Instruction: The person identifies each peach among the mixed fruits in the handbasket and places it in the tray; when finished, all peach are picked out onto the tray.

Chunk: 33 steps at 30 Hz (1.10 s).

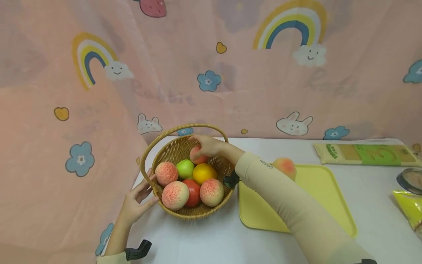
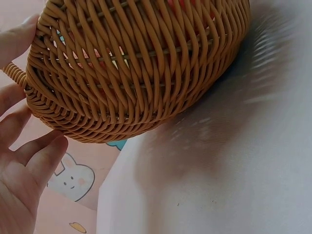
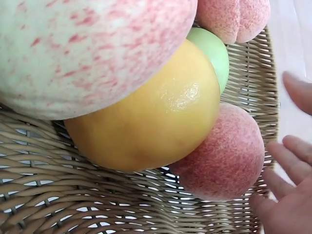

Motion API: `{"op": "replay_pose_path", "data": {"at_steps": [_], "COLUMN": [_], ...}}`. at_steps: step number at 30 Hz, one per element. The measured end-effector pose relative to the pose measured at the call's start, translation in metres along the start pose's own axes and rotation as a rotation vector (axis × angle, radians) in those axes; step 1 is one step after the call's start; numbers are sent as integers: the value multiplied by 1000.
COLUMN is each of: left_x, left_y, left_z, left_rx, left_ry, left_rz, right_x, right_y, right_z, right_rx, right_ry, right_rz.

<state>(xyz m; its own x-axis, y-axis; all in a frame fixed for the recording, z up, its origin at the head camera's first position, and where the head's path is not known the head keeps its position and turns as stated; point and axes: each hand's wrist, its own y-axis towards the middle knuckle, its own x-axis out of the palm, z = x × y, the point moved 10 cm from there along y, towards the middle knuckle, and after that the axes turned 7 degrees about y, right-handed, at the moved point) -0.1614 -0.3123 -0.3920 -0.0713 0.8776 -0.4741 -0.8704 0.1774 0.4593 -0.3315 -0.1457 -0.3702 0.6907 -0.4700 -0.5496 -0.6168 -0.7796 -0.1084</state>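
Fruit [image 1: 204, 174] crowds right grip [image 1: 210, 145], spread beside peach [image 3: 222, 161] (left grip [image 1: 135, 204] pinches basket [image 1: 192, 217]), tray [image 1: 321, 198] nearby.

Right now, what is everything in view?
Basket: one, brown, on white table.
Tray: one, yellow, right of basket.
Peaches: five, pinkish, four in basket, one on tray.
Orange: one, golden, basket.
Green fruit: one, green, basket.
Red fruit: one, red, basket.
Packet: one, beige and green, right.
Bag: one, yellow, right edge.
Round container: one, dark-rimmed, right edge.
Backdrop: one, pink, behind.
Left hand: one, basket's left rim.
Right hand: one, at far peach.
Sleeves: two, beige, arms.
Cameras: two, black, wrists.
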Motion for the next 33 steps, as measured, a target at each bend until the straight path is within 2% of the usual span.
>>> {"op": "replay_pose_path", "data": {"at_steps": [5,8,13,17,27,33], "left_x": [1,2,2,1,0,0], "left_y": [-1,-2,-1,-1,1,1], "left_z": [0,-1,-2,-3,1,0], "left_rx": [-10,-26,-54,-48,-26,-45], "left_ry": [12,29,39,47,39,39], "left_rz": [-4,-4,-4,5,-1,-1], "right_x": [2,6,10,8,10,12], "right_y": [2,2,1,2,4,6], "right_z": [9,13,20,20,15,13], "right_rx": [27,46,60,71,43,8], "right_ry": [-107,-152,-168,-190,-332,-455], "right_rz": [9,-17,-42,-31,-44,-39]}}
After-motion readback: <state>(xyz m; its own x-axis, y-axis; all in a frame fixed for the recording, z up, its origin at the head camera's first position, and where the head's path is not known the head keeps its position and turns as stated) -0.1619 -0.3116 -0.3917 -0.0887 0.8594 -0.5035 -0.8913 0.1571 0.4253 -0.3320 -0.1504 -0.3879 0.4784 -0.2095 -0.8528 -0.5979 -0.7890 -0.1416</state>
